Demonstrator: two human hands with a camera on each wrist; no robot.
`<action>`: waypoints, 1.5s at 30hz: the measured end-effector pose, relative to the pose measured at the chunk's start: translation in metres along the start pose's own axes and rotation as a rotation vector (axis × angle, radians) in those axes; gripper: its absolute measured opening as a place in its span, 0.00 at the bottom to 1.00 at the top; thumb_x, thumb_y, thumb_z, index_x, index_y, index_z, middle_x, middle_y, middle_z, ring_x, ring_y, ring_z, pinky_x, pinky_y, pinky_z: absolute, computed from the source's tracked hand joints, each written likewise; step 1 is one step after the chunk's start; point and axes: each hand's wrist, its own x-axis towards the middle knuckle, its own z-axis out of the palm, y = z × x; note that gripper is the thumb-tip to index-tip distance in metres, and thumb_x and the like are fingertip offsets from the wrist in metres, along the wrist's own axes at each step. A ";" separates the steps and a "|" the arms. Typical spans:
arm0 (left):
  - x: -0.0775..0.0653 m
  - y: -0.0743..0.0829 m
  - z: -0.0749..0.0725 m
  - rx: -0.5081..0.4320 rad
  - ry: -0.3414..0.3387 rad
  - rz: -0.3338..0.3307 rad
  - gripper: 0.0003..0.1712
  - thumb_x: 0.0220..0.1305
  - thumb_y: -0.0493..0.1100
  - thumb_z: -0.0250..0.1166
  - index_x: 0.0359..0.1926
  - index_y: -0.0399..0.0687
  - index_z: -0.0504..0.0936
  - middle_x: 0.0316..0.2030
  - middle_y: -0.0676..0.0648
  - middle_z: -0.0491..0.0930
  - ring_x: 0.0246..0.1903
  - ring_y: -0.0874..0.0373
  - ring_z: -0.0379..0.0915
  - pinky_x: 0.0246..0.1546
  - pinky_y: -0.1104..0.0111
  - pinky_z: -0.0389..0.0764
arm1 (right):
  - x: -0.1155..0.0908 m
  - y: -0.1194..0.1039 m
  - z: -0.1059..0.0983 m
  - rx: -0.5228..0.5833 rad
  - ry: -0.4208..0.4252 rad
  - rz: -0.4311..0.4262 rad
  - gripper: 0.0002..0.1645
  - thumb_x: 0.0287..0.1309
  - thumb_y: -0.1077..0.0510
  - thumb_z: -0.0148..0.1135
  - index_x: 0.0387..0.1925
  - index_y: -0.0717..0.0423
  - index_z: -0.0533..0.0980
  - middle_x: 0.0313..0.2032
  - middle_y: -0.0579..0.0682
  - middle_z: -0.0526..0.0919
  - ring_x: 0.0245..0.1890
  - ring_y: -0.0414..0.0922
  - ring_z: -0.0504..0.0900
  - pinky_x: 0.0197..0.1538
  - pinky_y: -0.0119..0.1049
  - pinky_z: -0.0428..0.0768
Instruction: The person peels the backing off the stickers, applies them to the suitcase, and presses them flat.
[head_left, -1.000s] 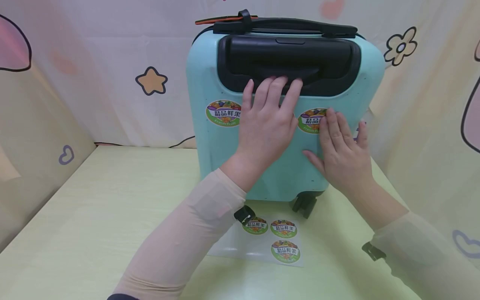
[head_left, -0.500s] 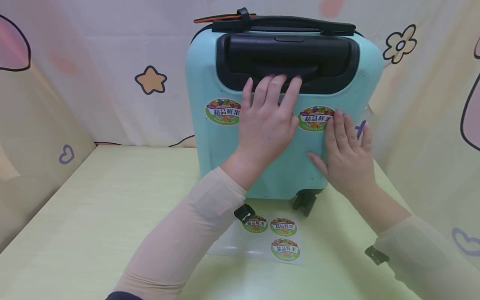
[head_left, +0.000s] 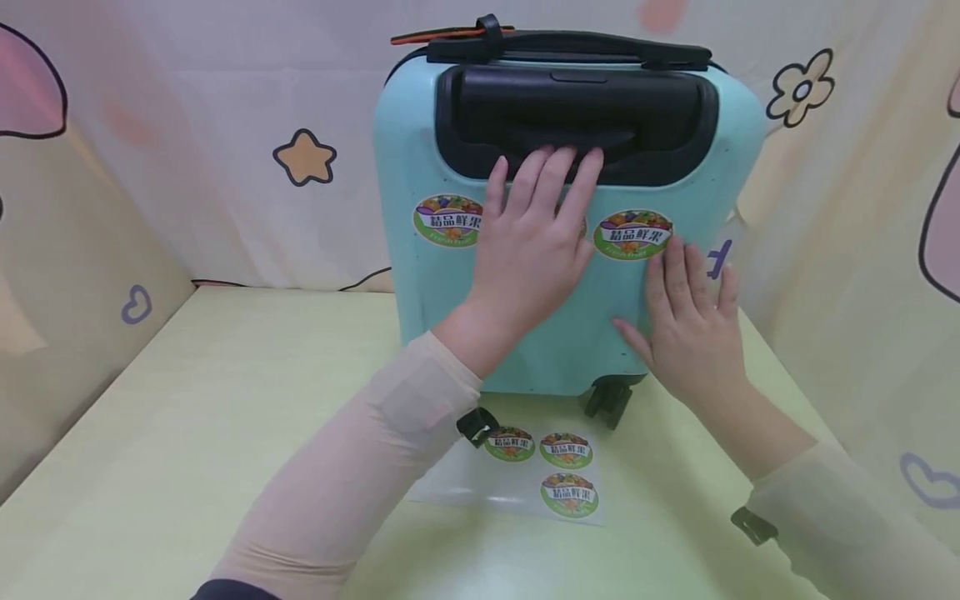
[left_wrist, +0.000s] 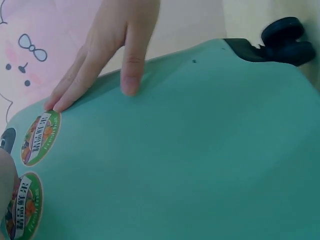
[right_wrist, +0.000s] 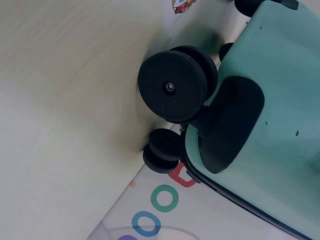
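Note:
A mint-green suitcase (head_left: 577,350) stands upright on the table. Oval fruit stickers lie across its front: a left one (head_left: 447,221), a right one (head_left: 632,234), and a middle one (left_wrist: 24,207) mostly covered by my left hand in the head view. My left hand (head_left: 532,233) rests on the front, its extended fingertips at the lower edge of the black handle recess (head_left: 577,117). My right hand (head_left: 693,333) lies on the suitcase's right side with fingers straight, fingertips at the right sticker's lower right edge. Neither hand grips anything.
A sticker sheet (head_left: 495,492) with several oval stickers lies on the table (head_left: 225,400) before the suitcase, partly behind my left forearm. Black wheels (right_wrist: 172,86) stick out below the suitcase. A patterned cloth (head_left: 217,150) hangs behind and at the sides.
My right hand has slid right and downward off the right sticker, which now shows whole. The left hand stays in nearly the same place on the suitcase.

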 end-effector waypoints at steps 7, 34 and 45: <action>-0.029 -0.008 -0.002 -0.170 -0.049 0.117 0.28 0.62 0.43 0.50 0.65 0.44 0.67 0.69 0.43 0.55 0.70 0.52 0.42 0.66 0.52 0.36 | -0.003 -0.001 -0.002 0.001 -0.047 0.006 0.45 0.66 0.33 0.33 0.70 0.63 0.51 0.73 0.51 0.39 0.71 0.46 0.37 0.67 0.55 0.40; -0.141 -0.044 -0.003 -0.360 -0.278 0.140 0.19 0.55 0.39 0.56 0.50 0.45 0.78 0.58 0.43 0.70 0.56 0.50 0.68 0.55 0.50 0.65 | -0.023 -0.011 -0.015 0.094 -0.187 -0.015 0.45 0.67 0.33 0.26 0.66 0.66 0.59 0.71 0.58 0.45 0.70 0.55 0.45 0.65 0.60 0.43; -0.161 -0.060 -0.001 -0.339 -0.276 0.123 0.18 0.56 0.38 0.56 0.48 0.40 0.80 0.55 0.43 0.73 0.56 0.49 0.69 0.51 0.56 0.70 | -0.031 -0.010 -0.012 0.105 -0.193 -0.055 0.44 0.68 0.34 0.26 0.66 0.65 0.58 0.71 0.59 0.47 0.70 0.55 0.47 0.65 0.61 0.43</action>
